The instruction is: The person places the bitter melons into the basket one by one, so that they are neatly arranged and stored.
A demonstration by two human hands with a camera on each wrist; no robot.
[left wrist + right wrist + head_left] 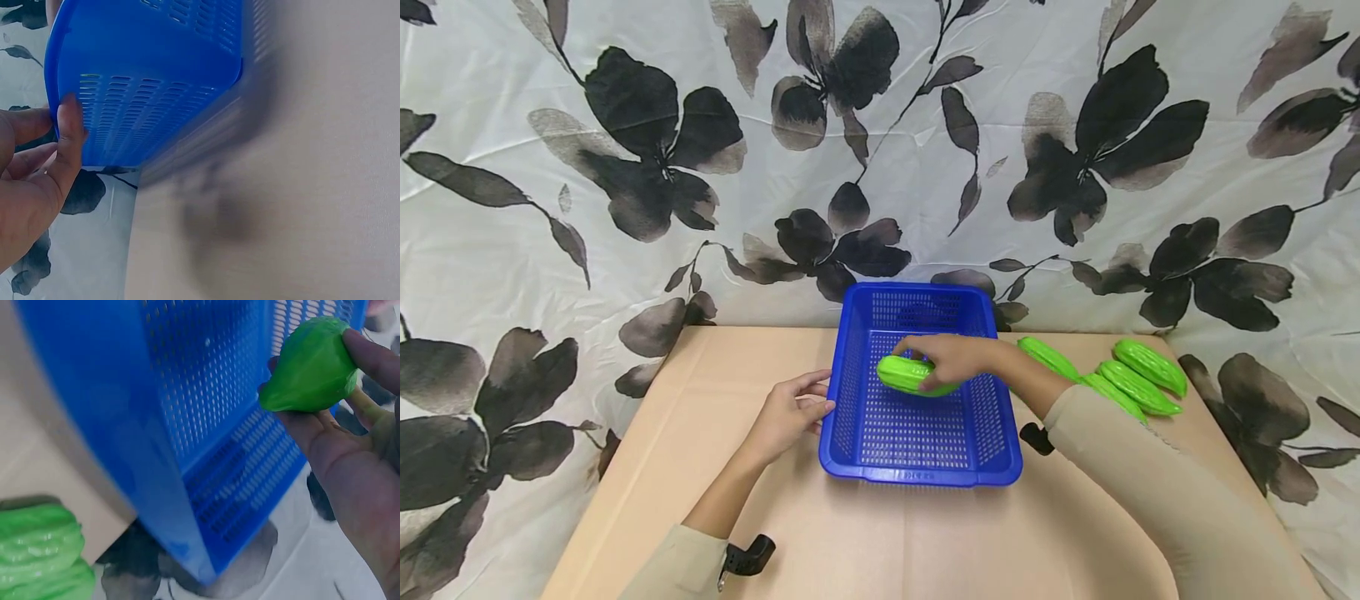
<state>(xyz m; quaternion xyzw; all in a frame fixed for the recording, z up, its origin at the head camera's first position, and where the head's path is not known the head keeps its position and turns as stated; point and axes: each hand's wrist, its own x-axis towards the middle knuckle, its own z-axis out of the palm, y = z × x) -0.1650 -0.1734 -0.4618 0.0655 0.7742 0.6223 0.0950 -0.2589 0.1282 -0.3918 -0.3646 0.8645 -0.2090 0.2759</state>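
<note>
A blue plastic basket (pixel 917 477) with slotted walls stands in the middle of the table. My left hand (pixel 792 417) pinches its left rim; in the left wrist view the thumb (pixel 70 125) lies against the outer wall. Inside the basket's outline, my right hand (pixel 951 360) grips a bright green bitter melon (pixel 897 373) from above, thumb on the near side and fingers on the far side. The right wrist view shows the melon (pixel 315 365) held off the basket's floor, its pointed end free of the fingers.
Several more green bitter melons (pixel 1138 387) lie on the table to the right of the basket, partly behind my right forearm. A floral cloth (pixel 955 167) hangs behind the table's far edge. Each wrist wears a black device (pixel 751 556).
</note>
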